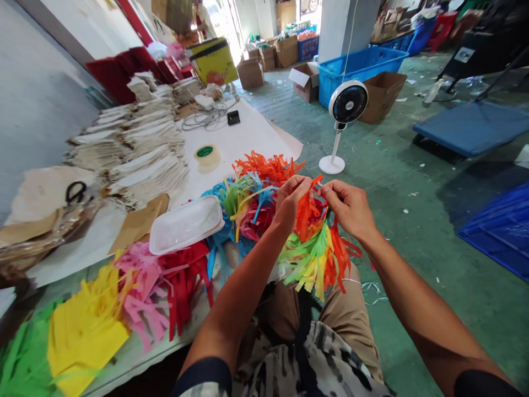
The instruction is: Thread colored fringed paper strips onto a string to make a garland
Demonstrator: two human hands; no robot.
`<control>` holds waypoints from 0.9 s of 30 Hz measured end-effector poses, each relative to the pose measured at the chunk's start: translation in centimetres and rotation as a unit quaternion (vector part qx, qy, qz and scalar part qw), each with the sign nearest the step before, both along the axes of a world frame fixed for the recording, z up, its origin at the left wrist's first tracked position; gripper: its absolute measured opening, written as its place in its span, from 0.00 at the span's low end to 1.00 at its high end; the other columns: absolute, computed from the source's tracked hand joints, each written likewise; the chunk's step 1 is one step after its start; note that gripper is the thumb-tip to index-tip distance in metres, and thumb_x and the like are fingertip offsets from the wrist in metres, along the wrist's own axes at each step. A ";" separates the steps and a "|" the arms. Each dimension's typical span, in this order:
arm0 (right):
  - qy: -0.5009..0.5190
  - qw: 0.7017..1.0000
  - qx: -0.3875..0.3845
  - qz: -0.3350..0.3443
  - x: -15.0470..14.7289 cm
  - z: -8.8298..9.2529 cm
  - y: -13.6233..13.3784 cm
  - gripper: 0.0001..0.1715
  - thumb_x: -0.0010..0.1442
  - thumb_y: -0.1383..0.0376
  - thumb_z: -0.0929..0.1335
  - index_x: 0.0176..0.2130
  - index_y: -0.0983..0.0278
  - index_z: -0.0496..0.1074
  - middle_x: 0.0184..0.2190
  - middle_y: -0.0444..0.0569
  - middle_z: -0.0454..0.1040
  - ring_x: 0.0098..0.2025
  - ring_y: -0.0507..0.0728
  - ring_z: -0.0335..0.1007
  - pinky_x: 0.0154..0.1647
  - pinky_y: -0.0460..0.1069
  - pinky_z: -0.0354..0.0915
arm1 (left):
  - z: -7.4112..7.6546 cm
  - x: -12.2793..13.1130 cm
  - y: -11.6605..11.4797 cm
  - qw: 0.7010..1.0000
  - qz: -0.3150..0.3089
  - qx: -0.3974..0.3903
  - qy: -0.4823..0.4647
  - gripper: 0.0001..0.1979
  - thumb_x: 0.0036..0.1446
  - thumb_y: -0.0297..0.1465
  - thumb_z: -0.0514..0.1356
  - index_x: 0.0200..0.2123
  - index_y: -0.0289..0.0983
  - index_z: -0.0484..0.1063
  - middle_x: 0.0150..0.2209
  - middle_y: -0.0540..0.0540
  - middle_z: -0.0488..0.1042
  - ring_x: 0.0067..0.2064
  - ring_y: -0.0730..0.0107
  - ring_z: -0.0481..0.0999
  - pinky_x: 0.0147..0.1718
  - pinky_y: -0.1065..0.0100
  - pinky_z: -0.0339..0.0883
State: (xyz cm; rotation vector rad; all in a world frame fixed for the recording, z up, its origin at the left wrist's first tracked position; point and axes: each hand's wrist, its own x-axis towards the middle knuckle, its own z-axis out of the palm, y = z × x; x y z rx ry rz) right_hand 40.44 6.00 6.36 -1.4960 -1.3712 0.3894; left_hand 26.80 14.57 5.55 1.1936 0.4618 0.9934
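While a person sits at a long table (136, 353) in a wide workshop with a green floor (397, 220), blue plastic crates (359, 71) and cardboard boxes (250, 74) stand further away, and a small white fan (345, 102) is near the table. On the table lies a white paper sheet (256, 132) with stacks of cream fringed paper (144, 154), a roll of tape (206, 157) and a white foam tray (185, 223), beside heaps of fringed paper in many colours (256, 193). A bunch of coloured paper strips (314, 259) hangs in the air above the person's knees, between both hands. The left hand (291, 204) has its fingers closed around the top of the bunch, and the right hand (349, 208) pinches an orange strip (314, 193) between thumb and forefinger, as far as one can see. For good work, a firm pinch near the top seems best, because the loose ends can then hang free without tangling.
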 end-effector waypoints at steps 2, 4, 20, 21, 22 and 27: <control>-0.002 1.000 0.002 -0.002 0.0 -0.1 0.0 0.21 0.72 0.54 0.64 0.33 0.63 0.75 0.23 0.42 0.68 0.26 0.51 0.59 0.31 0.49 0.53 | 0.0 0.1 -0.1 1.000 0.013 0.004 0.007 0.20 0.61 0.45 0.69 0.28 0.37 0.69 0.26 0.52 0.68 0.28 0.77 0.65 0.31 0.72 0.61; -0.003 1.000 0.005 -0.003 0.0 -0.1 0.0 0.20 0.72 0.54 0.65 0.32 0.63 0.74 0.23 0.42 0.67 0.26 0.51 0.59 0.31 0.49 0.53 | 0.1 0.3 -0.1 1.000 0.026 0.004 0.010 0.23 0.60 0.47 0.69 0.27 0.37 0.68 0.26 0.53 0.67 0.27 0.78 0.64 0.30 0.72 0.60; 0.002 1.000 0.019 0.022 0.0 0.3 -0.2 0.19 0.72 0.56 0.65 0.32 0.63 0.75 0.22 0.40 0.64 0.25 0.50 0.54 0.30 0.49 0.52 | -0.4 0.4 0.3 1.000 0.013 0.000 -0.005 0.21 0.66 0.45 0.65 0.27 0.38 0.66 0.25 0.52 0.68 0.28 0.76 0.66 0.32 0.71 0.65; 0.003 1.000 0.017 0.022 0.0 0.2 -0.1 0.19 0.72 0.56 0.65 0.33 0.63 0.75 0.22 0.40 0.64 0.25 0.50 0.54 0.30 0.49 0.52 | -0.4 0.4 0.2 1.000 0.013 -0.001 -0.006 0.21 0.65 0.45 0.66 0.27 0.38 0.66 0.25 0.52 0.68 0.28 0.76 0.66 0.33 0.71 0.65; 0.004 1.000 0.016 0.024 0.0 0.2 -0.1 0.19 0.72 0.56 0.65 0.33 0.63 0.75 0.22 0.40 0.65 0.25 0.50 0.55 0.30 0.49 0.52 | -0.4 0.3 0.2 1.000 0.015 0.002 -0.005 0.20 0.64 0.44 0.67 0.27 0.38 0.67 0.25 0.52 0.68 0.28 0.76 0.67 0.33 0.71 0.65; 0.007 1.000 0.015 0.019 0.0 0.1 0.0 0.21 0.72 0.54 0.65 0.31 0.62 0.72 0.23 0.41 0.65 0.26 0.51 0.56 0.31 0.50 0.52 | -0.4 0.5 0.1 0.999 0.020 0.033 -0.003 0.15 0.57 0.40 0.73 0.31 0.38 0.73 0.28 0.53 0.73 0.31 0.76 0.71 0.38 0.70 0.68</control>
